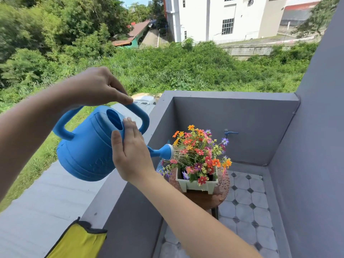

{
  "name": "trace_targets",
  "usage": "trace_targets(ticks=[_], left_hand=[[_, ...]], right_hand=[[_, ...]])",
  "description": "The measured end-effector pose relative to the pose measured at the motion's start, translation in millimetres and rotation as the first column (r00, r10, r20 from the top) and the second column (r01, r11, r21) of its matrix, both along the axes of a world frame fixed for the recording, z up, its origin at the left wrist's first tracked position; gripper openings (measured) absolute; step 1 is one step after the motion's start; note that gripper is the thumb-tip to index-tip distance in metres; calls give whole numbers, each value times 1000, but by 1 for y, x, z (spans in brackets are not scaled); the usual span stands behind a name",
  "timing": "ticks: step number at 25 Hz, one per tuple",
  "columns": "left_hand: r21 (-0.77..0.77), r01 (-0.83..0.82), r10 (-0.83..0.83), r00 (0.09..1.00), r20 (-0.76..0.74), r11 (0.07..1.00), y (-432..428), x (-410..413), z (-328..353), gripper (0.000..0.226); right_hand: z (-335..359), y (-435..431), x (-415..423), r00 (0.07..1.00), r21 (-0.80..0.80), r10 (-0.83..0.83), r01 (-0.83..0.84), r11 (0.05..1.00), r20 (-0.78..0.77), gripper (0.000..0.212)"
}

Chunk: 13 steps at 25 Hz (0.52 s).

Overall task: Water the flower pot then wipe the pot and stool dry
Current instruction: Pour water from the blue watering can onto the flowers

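A blue watering can (87,148) is tilted to the right, and thin streams of water leave its rose (167,151) onto the colourful flowers (201,151). The flowers stand in a pale green square pot (197,186) on a round brown stool (222,185) whose top is covered in droplets. My left hand (96,88) grips the can's top handle. My right hand (130,151) lies flat against the can's side, steadying it. A yellow cloth with a grey edge (80,241) hangs over the balcony ledge at the lower left.
The grey balcony wall (162,108) encloses the corner, with a blue tap (229,133) on the back wall behind the flowers. The floor is white tile with dark diamonds (245,209). Beyond the ledge there is a drop to a path, grass and buildings.
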<state>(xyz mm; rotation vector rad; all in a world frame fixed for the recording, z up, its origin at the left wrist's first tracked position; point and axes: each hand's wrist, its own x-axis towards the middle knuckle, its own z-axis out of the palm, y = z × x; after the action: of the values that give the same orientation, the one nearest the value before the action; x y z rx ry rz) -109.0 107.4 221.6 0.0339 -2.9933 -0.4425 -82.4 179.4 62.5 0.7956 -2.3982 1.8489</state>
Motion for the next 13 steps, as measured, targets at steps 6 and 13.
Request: trace_targets(ticks=[6,13], left_hand=[[8,47,-47,998,30,999,8,8,-18,18],[46,33,-31,999,-34,998,5,10,-7,19]], right_hand=[[-16,13,19,997,7,-83,83,997,7,64],[-6,12,5,995,17,-87,88,996,-55,63]])
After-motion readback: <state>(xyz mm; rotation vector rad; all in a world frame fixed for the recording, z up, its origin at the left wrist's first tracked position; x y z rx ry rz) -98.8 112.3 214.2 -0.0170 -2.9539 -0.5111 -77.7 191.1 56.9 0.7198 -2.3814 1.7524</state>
